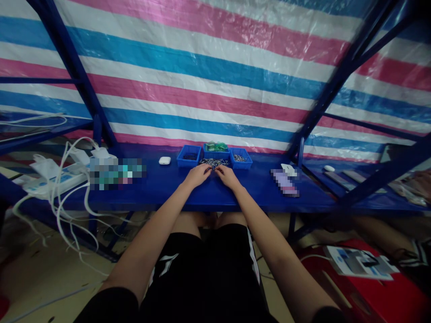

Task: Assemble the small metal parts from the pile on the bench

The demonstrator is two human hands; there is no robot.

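Note:
Both my hands rest side by side on the blue table (161,193), at the near edge of a pile of small metal pieces (213,162). My left hand (198,174) has its fingers curled into the pile, and my right hand (226,173) does the same from the other side. The fingertips are too small to show what they pinch. Behind the pile stand three small blue bins: a left bin (189,156) with dark contents, a middle bin (216,148) with green items, and a right bin (240,158) with metal bits.
A white earbud case (164,160) lies left of the bins. Power strips and white cables (57,179) crowd the table's left end. Blue frame struts (77,76) rise on both sides. A white item (288,169) lies at the right. A red box (367,278) sits on the floor.

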